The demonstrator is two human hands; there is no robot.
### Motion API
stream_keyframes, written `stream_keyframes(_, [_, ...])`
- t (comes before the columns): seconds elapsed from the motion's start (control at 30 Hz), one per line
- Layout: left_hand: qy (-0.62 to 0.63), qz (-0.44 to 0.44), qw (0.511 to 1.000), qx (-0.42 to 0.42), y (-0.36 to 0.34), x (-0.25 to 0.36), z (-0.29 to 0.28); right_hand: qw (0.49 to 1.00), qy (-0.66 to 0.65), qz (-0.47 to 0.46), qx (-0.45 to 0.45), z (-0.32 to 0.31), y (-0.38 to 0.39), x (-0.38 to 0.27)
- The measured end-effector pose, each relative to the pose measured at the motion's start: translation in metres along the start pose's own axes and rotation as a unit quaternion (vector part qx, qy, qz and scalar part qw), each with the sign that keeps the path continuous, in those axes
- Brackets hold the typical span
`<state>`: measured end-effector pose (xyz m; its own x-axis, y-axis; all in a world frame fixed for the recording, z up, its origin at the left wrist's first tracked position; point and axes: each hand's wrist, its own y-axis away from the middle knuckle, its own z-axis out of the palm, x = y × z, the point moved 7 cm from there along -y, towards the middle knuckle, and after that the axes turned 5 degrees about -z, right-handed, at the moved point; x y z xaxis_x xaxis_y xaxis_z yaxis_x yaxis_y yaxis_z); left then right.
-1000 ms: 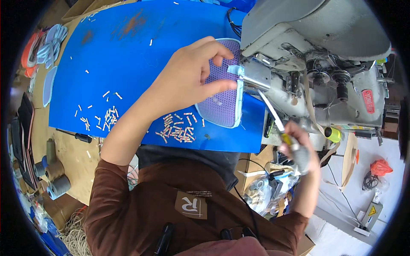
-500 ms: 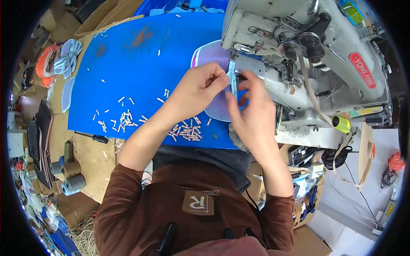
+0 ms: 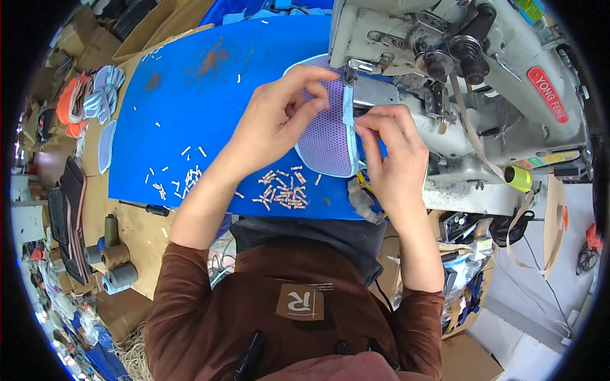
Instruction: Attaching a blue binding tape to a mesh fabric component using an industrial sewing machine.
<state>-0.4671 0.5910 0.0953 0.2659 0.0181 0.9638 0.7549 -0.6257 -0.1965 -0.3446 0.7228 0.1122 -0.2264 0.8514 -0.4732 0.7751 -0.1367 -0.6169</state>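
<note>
A purple mesh piece (image 3: 322,143) with a light-blue edge lies on the blue tabletop, its right side against the sewing machine's arm (image 3: 376,93). Along that side runs a light-blue strip (image 3: 348,105). My left hand (image 3: 276,117) hovers over the mesh piece's left part, index finger stretched out and the other fingers loosely bent, with nothing seen in it. My right hand (image 3: 397,140) is beside the strip, thumb and fingertips pinched together near its edge. Whatever is between those fingertips is too small to make out.
The grey sewing machine (image 3: 438,57) fills the right side. Several small folded tabs (image 3: 287,190) lie in a pile near the table's front edge, more to the left. A screwdriver (image 3: 155,209) and thread spools (image 3: 119,275) are at the left. A yellow-green tape roll (image 3: 518,179) hangs right.
My left hand has moved left and away from the strip, its fingers parting. My right hand has shifted slightly right and down, its fingers closing into a pinch. The view has shifted a little.
</note>
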Motion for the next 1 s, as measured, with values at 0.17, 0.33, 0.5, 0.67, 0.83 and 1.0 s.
stream_keyframes(0.17, [-0.180,0.191,0.960,-0.100,-0.012,0.029,0.014,0.999,0.000,-0.032,0.033,-0.004,0.001,-0.002])
stream_keyframes(0.33, [-0.202,0.137,0.962,-0.125,-0.007,0.029,0.020,0.998,-0.054,0.026,-0.028,0.008,-0.010,0.004])
stream_keyframes(0.5, [-0.243,0.292,0.924,-0.031,-0.001,0.034,0.017,0.999,0.018,0.049,0.003,0.013,-0.017,0.006])
stream_keyframes(0.67, [-0.144,0.168,0.975,-0.023,-0.009,0.023,0.012,0.998,0.037,0.047,0.035,0.013,-0.019,0.003])
stream_keyframes(0.83, [-0.124,0.158,0.978,-0.049,-0.009,0.016,0.010,0.989,0.129,-0.043,-0.054,0.001,-0.016,-0.012])
stream_keyframes(1.0, [-0.103,0.148,0.980,-0.080,-0.011,0.009,0.013,0.970,0.172,-0.123,-0.120,-0.002,-0.021,-0.006])
